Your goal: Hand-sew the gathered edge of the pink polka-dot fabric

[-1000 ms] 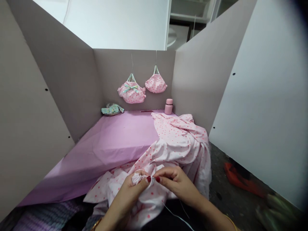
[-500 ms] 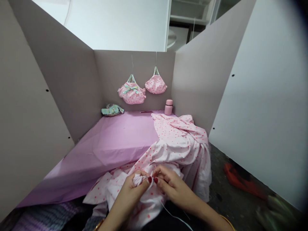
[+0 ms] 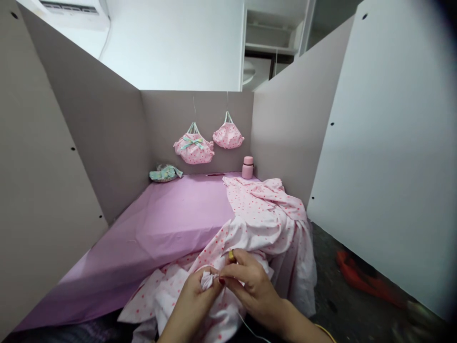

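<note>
A large pink-and-white polka-dot fabric (image 3: 271, 228) drapes from the table's right side down into the lap. A bunched, gathered bit of it is pinched in my left hand (image 3: 196, 290), thumb on top. My right hand (image 3: 250, 286) has its thumb and fingertips pressed together right beside the left thumb; whatever sits between them is hidden. A gold-coloured ring or thimble (image 3: 232, 256) shows on a right finger. From under the right hand a thin pale cord (image 3: 250, 329) trails down to the lower edge.
The table under a purple cloth (image 3: 178, 205) stands between grey partitions. Two pink dotted ruffled pieces (image 3: 194, 150) hang on the back panel. A pink bottle (image 3: 247, 168), a basket with green cloth (image 3: 166, 173) and a thin dark-red stick (image 3: 216, 174) lie behind. Red cloth (image 3: 364, 276) is on the floor.
My right hand has turned over, its back now facing up and the ring showing, and its fingertips have come against my left thumb. The left hand keeps its pinch. The view has tilted upward.
</note>
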Action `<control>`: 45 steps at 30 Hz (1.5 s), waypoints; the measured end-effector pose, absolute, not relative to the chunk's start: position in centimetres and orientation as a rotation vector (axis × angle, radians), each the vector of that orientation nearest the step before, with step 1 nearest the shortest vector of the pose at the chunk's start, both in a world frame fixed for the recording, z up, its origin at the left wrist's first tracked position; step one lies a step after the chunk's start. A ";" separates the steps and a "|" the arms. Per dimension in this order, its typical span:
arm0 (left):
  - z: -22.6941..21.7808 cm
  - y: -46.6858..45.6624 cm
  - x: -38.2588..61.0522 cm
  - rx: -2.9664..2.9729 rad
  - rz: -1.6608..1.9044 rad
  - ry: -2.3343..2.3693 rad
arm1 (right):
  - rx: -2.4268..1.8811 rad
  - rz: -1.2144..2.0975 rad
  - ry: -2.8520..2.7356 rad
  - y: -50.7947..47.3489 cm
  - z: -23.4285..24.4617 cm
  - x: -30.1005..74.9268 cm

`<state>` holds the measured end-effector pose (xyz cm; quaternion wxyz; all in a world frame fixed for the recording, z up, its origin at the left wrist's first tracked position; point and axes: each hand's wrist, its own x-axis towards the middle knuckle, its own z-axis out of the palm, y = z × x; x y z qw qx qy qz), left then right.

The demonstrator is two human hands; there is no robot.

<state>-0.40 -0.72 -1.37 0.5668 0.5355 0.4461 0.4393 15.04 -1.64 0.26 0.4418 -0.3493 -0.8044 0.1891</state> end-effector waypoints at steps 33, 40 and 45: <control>1.2 -1.6 -1.3 1.022 1.281 1.059 | -1.055 0.754 -1.836 0.4 0.5 14.4; 1.7 -1.8 -0.6 0.990 1.269 1.066 | -1.001 0.564 -1.843 0.1 0.1 15.0; 1.7 -1.8 -0.5 0.941 1.263 1.052 | -0.965 0.681 -1.502 0.2 1.4 16.2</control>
